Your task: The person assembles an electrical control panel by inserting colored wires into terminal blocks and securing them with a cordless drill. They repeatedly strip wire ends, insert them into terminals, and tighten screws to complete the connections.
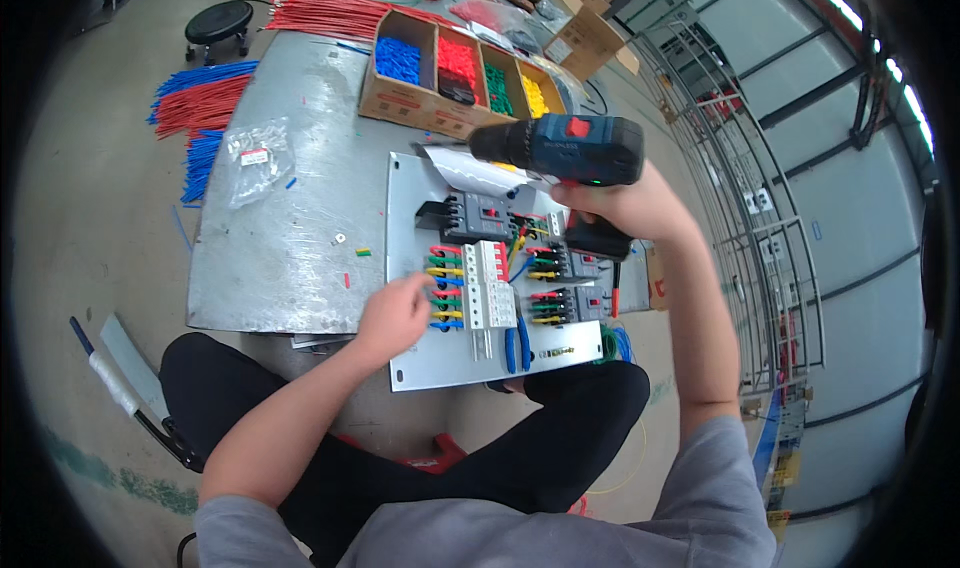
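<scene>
**Wiring panel steadied while the drill driver is held above it**

At the left of the metal table (280, 248), a clear plastic bag (258, 153) is seen lying well apart from the work. The left hand (395, 313) is laid at the left edge of the grey metal mounting plate (420, 368), fingers loosely curled and touching the coloured wire ends beside the white terminal blocks (488, 286); nothing is pinched in it. A firm hold on the plate is judged useful, so that it cannot shift under the tool. Further right, the black circuit breaker (475, 216) is mounted near the plate's top. The blue and black cordless drill driver (565, 148) is gripped by its handle in the right hand (615, 208), fingers wrapped tight, its nose pointing left above the plate. The bit should be lined up squarely before the trigger is pressed.
</scene>
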A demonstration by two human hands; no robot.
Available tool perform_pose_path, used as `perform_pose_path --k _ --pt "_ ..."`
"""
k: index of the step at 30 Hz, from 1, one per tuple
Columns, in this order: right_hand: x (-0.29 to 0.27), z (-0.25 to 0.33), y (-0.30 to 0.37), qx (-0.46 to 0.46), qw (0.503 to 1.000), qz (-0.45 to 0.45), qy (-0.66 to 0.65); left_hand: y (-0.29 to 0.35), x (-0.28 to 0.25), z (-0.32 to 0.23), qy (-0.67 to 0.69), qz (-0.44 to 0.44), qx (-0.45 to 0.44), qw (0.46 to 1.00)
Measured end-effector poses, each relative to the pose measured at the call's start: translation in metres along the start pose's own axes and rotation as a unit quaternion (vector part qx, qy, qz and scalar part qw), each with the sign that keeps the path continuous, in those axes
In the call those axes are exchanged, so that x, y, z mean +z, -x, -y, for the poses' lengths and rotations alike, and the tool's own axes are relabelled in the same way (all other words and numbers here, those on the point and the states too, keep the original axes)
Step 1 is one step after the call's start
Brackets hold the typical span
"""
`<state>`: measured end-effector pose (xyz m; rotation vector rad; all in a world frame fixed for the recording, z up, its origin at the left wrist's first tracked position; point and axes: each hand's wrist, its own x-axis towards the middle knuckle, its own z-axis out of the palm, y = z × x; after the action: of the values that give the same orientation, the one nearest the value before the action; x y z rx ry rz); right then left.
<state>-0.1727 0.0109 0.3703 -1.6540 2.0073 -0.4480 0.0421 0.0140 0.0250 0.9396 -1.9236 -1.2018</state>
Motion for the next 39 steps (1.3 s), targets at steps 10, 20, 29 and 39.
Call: perform_pose_path --k 10,20,29,39 --pt "0.156 0.015 -0.130 -0.161 0.936 -0.040 -0.309 -0.012 0.017 0.015 -0.057 0.039 0.107 0.992" --pt "0.279 -0.011 -0.205 -0.193 0.912 -0.147 -0.330 -0.012 0.006 0.009 0.003 0.056 0.075 0.996" --pt "0.299 -0.031 -0.208 -0.127 0.941 -0.083 -0.301 -0.032 -0.005 0.016 -0.118 0.121 0.146 0.975" --pt "0.173 -0.117 -0.060 -0.164 0.963 0.140 0.160 -0.024 0.007 0.018 -0.199 0.065 0.182 0.961"
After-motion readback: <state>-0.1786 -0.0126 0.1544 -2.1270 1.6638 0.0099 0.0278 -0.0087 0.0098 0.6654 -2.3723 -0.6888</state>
